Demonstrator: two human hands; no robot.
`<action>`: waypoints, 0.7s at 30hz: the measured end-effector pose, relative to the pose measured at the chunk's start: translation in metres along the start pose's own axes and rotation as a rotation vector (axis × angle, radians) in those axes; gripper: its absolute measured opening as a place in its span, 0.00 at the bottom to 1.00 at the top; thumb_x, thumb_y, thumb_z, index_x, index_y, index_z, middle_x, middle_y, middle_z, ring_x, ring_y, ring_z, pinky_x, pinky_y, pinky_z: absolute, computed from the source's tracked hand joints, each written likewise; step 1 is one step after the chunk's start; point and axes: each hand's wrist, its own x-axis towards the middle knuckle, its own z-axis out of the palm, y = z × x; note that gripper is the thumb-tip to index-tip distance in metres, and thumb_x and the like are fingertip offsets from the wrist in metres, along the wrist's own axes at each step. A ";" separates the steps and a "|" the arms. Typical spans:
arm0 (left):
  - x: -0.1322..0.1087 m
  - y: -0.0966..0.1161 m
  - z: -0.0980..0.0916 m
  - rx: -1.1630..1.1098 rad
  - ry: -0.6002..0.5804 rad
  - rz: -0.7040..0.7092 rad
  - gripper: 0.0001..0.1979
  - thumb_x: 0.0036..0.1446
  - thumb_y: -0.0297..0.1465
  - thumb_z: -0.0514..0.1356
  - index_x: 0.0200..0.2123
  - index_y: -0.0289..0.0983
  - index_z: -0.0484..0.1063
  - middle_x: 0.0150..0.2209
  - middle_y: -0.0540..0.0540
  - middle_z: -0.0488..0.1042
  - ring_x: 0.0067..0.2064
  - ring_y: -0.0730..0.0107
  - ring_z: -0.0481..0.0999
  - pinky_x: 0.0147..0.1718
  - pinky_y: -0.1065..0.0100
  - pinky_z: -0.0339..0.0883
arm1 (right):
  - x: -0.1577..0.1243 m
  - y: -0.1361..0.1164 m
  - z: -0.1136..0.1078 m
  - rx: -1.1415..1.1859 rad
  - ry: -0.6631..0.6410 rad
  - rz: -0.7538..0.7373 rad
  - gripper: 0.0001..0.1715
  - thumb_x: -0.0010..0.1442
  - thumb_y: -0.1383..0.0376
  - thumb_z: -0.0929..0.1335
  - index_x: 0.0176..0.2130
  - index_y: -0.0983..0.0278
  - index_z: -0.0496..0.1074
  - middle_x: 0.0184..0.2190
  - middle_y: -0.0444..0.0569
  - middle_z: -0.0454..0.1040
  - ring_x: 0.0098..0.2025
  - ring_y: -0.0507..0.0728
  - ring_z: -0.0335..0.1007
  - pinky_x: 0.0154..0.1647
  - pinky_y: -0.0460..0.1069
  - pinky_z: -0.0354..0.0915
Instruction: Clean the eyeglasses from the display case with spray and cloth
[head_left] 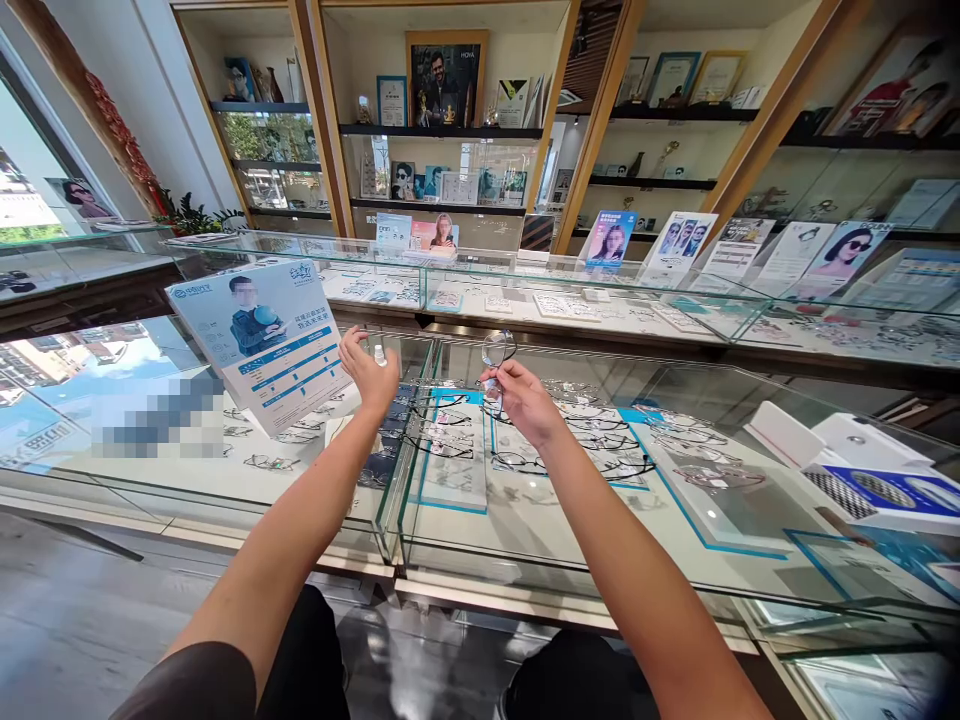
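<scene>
My left hand point(369, 372) is raised over the glass counter, beside a printed promotional board. Its fingers are curled around a small white-topped spray bottle point(380, 355), mostly hidden by the palm. To the right, my right hand point(529, 405) pinches a pair of eyeglasses point(499, 347) with a thin dark frame. One round lens stands upright above the fingertips; the other lens is partly covered by the fingers. Beneath both hands, rows of eyeglass frames point(600, 432) lie inside the glass display case point(570, 550).
The promotional board point(289, 375) leans at my left on the counter. An open white box point(862, 450) with a blue patterned panel sits at the right. Behind runs a second glass case point(465, 275) with small posters point(679, 250) on top. Wall shelves point(442, 130) hold framed pictures.
</scene>
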 end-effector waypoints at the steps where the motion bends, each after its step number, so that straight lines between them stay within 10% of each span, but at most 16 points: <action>1: 0.001 0.006 -0.005 -0.007 0.031 0.050 0.16 0.58 0.26 0.62 0.47 0.41 0.61 0.62 0.34 0.70 0.66 0.49 0.68 0.65 0.50 0.58 | 0.001 -0.001 0.000 0.003 0.005 -0.005 0.24 0.48 0.49 0.84 0.31 0.57 0.75 0.37 0.46 0.83 0.40 0.56 0.73 0.37 0.50 0.67; 10: -0.013 0.043 -0.085 -0.115 -0.038 0.342 0.12 0.66 0.37 0.64 0.31 0.40 0.72 0.37 0.45 0.81 0.45 0.58 0.77 0.52 0.56 0.62 | 0.004 -0.001 -0.003 0.014 0.023 -0.013 0.26 0.46 0.47 0.85 0.31 0.57 0.76 0.36 0.44 0.83 0.36 0.53 0.71 0.34 0.48 0.65; 21: -0.015 -0.043 -0.158 0.553 -0.748 0.212 0.17 0.69 0.46 0.55 0.42 0.40 0.77 0.47 0.41 0.83 0.48 0.51 0.80 0.40 0.59 0.66 | 0.009 0.007 -0.003 0.019 -0.007 -0.008 0.25 0.46 0.48 0.84 0.32 0.58 0.76 0.37 0.45 0.84 0.35 0.53 0.72 0.34 0.48 0.65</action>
